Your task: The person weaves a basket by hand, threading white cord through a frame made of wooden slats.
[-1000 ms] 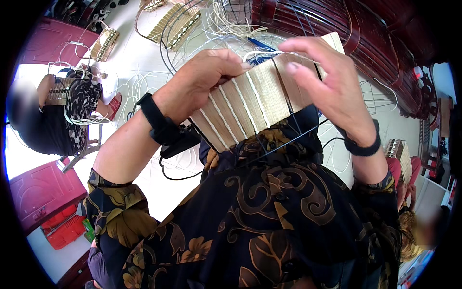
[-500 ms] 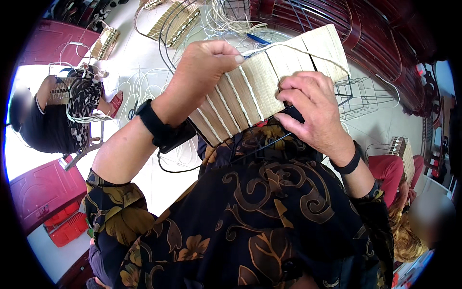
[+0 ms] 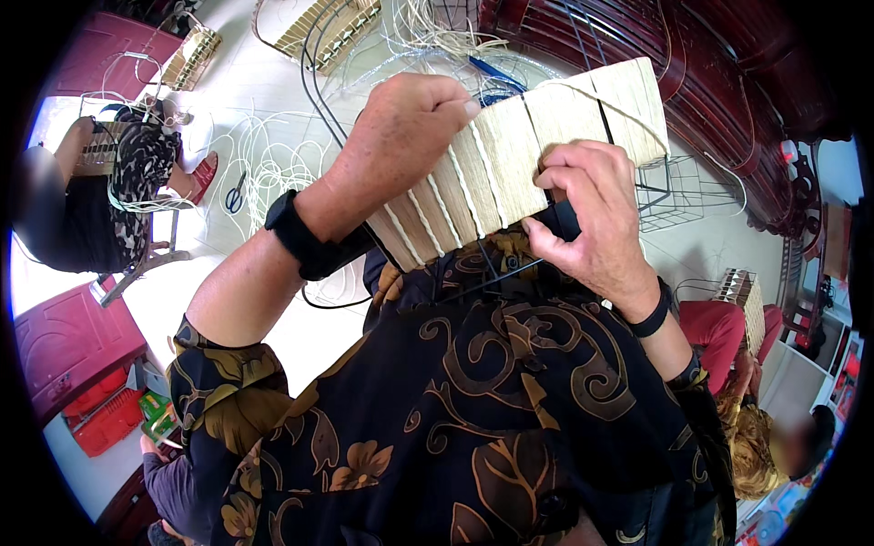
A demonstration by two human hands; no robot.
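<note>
A pale panel of flat fibre strips (image 3: 517, 155) with twisted white cord rows lies tilted across black wire framing (image 3: 496, 271) over my lap. My left hand (image 3: 410, 127) is pinched at the panel's top edge, where a loose white cord runs toward the right; whatever lies between the fingertips is mostly hidden. My right hand (image 3: 587, 218) has its fingers curled on the lower edge, right of the cord rows, thumb just below it. A blue tool (image 3: 487, 73) rests among clear and white strands beyond the panel.
Dark red wooden furniture (image 3: 728, 82) fills the upper right. A seated co-worker (image 3: 64, 218) at left holds similar work; others sit at lower right (image 3: 715, 328) and lower left (image 3: 173, 491). Scissors (image 3: 235, 191) and tangled cord (image 3: 269, 159) lie on the tiled floor, with more fibre pieces (image 3: 323, 36) behind.
My right hand has come down from the panel's top edge to curl at its lower edge. My left hand has moved slightly up and right along the top, still pinched.
</note>
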